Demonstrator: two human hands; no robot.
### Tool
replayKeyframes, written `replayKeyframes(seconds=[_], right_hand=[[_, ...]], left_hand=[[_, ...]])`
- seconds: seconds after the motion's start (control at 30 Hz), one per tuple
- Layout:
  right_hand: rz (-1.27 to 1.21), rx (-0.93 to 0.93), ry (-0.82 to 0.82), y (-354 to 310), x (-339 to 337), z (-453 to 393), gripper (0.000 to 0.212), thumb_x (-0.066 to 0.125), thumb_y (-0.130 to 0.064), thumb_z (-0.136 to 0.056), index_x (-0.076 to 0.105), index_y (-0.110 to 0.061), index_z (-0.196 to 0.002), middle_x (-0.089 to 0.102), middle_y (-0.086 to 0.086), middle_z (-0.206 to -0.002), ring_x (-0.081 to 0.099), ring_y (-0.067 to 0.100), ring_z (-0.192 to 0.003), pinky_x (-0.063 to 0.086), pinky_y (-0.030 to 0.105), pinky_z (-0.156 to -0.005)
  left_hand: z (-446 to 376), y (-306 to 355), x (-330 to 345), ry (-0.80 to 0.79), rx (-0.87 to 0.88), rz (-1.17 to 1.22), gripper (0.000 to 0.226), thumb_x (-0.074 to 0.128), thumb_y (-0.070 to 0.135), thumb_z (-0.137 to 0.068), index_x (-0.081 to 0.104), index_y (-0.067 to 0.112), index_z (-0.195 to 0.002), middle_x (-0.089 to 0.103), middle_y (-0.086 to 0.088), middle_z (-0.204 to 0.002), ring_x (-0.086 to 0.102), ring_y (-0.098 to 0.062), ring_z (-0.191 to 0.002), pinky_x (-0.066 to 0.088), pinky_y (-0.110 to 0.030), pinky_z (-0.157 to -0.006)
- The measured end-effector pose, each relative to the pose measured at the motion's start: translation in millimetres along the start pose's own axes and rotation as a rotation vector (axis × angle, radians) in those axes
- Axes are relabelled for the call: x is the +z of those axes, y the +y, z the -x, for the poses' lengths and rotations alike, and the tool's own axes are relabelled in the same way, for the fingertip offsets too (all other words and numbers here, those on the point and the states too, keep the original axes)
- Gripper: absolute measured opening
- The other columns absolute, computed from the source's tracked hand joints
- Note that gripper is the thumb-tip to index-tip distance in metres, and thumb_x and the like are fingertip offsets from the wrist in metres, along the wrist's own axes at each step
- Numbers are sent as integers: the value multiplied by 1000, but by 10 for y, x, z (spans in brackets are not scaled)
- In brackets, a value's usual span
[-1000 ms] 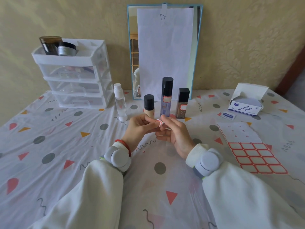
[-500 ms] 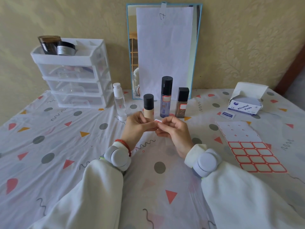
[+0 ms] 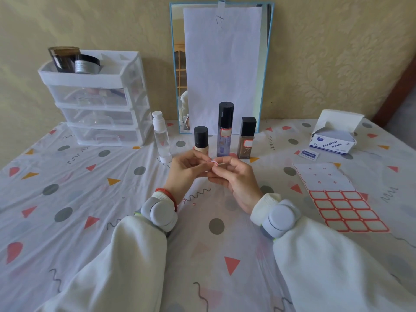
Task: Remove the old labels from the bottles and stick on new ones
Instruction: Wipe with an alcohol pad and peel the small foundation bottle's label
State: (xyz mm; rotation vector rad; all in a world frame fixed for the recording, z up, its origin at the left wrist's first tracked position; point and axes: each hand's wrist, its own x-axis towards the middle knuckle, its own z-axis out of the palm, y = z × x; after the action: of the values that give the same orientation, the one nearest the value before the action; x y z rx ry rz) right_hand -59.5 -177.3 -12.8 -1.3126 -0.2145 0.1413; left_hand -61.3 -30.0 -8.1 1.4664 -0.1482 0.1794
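Note:
My left hand and my right hand meet above the table's middle and pinch a small red-edged label between their fingertips. Just behind them stand three black-capped bottles: a short beige bottle with no label showing, a tall purple bottle and a brown bottle, the last two each bearing a red-edged label. A clear bottle with a white cap stands to their left. A sheet of red-edged labels, its upper rows peeled, lies at the right.
A white drawer unit with two dark jars on top stands back left. A mirror covered by white paper leans on the wall. An open box of alcohol pads and a loose sachet lie back right.
Both hands have stayed together on the small label, shifting it slightly between the fingertips. The bottles have not moved.

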Motion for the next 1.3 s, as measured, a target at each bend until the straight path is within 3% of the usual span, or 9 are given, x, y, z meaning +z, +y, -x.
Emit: replayKeyframes(seconds=[0.13, 0.33, 0.6, 0.8, 0.9, 1.0, 1.13, 1.3], right_hand=[[52, -23, 32, -12, 0, 9, 10, 62, -1, -89, 68, -2, -97, 75, 9, -88, 72, 21, -80, 57, 25, -70], [87, -34, 69, -17, 4, 16, 12, 61, 1, -88, 69, -6, -87, 74, 3, -82, 72, 18, -77, 58, 26, -71], [112, -64, 71, -4, -11, 8, 12, 59, 3, -89, 70, -2, -91, 72, 17, -93, 73, 22, -80, 58, 25, -72], [56, -10, 70, 12, -8, -23, 16, 57, 2, -89, 68, -5, -99, 74, 8, -85, 72, 23, -81, 57, 28, -75], [86, -31, 85, 22, -12, -15, 10, 66, -5, -87, 68, -4, -96, 74, 11, -86, 72, 23, -80, 57, 25, -71], [138, -67, 137, 28, -23, -5, 6, 68, -5, -86, 70, -5, -92, 74, 11, -83, 73, 20, -74, 55, 19, -65], [211, -144, 148, 29, -24, -5, 9, 67, -3, -86, 71, -12, -87, 73, -3, -71, 70, 10, -66, 52, 15, -62], [174, -131, 148, 37, -31, -14, 10, 69, -7, -86, 68, -9, -96, 72, -4, -73, 68, 9, -67, 53, 17, -64]], left_hand=[[3, -3, -8, -27, -18, 22, 10, 64, -9, -81, 64, 0, -80, 66, -22, -80, 66, -31, -78, 58, -43, -78], [-6, 2, -5, -50, -50, 51, 21, 52, -14, -84, 65, 1, -77, 68, -14, -78, 68, -28, -80, 57, -35, -74], [-16, -19, -6, 0, -62, 54, 13, 63, -11, -81, 68, -1, -87, 72, -15, -78, 71, -29, -75, 59, -36, -72], [-17, -15, -6, 33, -28, 44, 11, 68, -11, -78, 66, -4, -85, 72, -15, -75, 72, -26, -71, 57, -29, -67], [-10, -11, -7, 35, -25, 17, 11, 69, -10, -78, 65, -2, -84, 72, -12, -73, 71, -23, -69, 56, -26, -67], [-5, -16, -4, 26, -27, 19, 11, 69, -11, -78, 65, -3, -83, 72, -19, -78, 71, -29, -73, 58, -32, -71], [-21, -31, 14, 10, -21, -91, 11, 68, -11, -78, 68, -1, -81, 70, -18, -80, 66, -25, -74, 56, -28, -72], [-21, -51, 10, -33, -23, -119, 11, 64, -10, -81, 70, -3, -88, 69, -13, -79, 61, -22, -75, 51, -24, -67]])
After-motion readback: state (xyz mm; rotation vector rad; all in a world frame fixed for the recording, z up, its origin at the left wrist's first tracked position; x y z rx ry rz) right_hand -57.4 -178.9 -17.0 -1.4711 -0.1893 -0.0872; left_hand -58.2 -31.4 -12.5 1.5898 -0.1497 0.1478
